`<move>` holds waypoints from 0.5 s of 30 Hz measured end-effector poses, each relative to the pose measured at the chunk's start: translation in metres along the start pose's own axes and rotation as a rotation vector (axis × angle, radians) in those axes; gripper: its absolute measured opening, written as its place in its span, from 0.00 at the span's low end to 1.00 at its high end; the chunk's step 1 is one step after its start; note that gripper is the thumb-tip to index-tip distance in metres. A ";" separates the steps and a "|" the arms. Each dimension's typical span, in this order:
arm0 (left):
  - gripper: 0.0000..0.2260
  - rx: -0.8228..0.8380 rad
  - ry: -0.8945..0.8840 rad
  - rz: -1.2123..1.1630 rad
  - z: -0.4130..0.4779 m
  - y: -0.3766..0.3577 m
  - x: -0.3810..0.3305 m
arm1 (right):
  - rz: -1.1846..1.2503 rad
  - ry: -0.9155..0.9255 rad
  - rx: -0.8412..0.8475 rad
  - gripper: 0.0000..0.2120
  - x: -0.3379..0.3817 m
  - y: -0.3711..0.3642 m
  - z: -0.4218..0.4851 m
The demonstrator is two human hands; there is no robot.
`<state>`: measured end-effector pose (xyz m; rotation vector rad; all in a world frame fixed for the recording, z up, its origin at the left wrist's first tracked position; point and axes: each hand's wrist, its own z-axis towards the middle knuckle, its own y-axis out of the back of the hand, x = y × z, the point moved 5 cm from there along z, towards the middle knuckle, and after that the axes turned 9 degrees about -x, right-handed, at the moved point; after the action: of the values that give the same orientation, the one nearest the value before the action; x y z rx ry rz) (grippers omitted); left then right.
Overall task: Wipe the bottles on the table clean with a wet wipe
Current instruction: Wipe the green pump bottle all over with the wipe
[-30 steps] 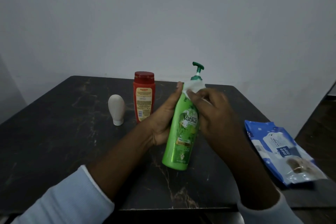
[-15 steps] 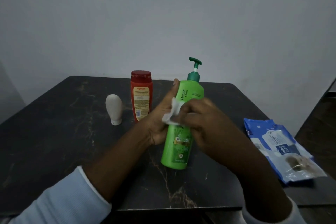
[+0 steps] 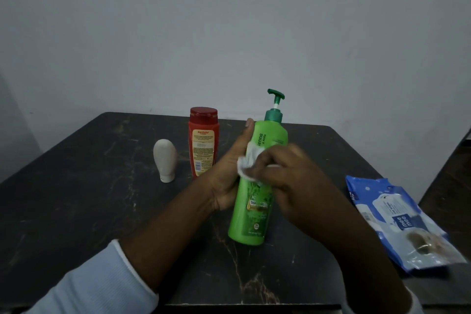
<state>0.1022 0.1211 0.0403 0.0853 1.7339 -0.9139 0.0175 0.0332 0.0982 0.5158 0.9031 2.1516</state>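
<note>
1. Presently mid-wipe on the green pump bottle (image 3: 248,222), just near of the table's (image 3: 76,199) middle, tilted with the pump toward 1 o'clock.
2. Gripped from 9 o'clock by the left hand (image 3: 229,176), thumb laid up the side, remaining fingers hidden behind and seemingly wrapped round.
3. Rubbed across the upper label from 3 o'clock by the right hand (image 3: 293,181), fingers bunched tight on the crumpled wet wipe (image 3: 248,163).
4. At 4 o'clock, lying flat: a blue wipes pack (image 3: 397,222); cannot tell how full.
5. Farther off at 10 o'clock, standing cap-down: a white bottle (image 3: 165,158); just beyond it at 11 o'clock, a red bottle (image 3: 204,145), cap on.
6. Judging by this: one bottle under way, probably two left. No telling the fill through opaque walls.
</note>
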 end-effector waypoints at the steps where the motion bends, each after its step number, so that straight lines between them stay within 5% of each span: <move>1: 0.33 0.005 0.013 0.004 0.000 -0.001 0.000 | 0.011 0.027 0.084 0.18 0.003 -0.004 -0.001; 3: 0.34 0.021 0.027 0.006 -0.001 -0.004 0.001 | 0.019 0.034 0.128 0.16 0.004 -0.006 -0.001; 9: 0.34 0.107 0.011 0.014 -0.003 -0.009 0.003 | -0.028 -0.181 -0.293 0.22 -0.020 0.012 0.003; 15: 0.35 0.115 -0.012 0.018 -0.001 -0.005 0.000 | 0.002 -0.237 -0.323 0.23 -0.020 0.010 0.003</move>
<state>0.0987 0.1181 0.0429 0.1705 1.6664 -0.9982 0.0277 0.0148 0.1064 0.5901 0.4151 2.1284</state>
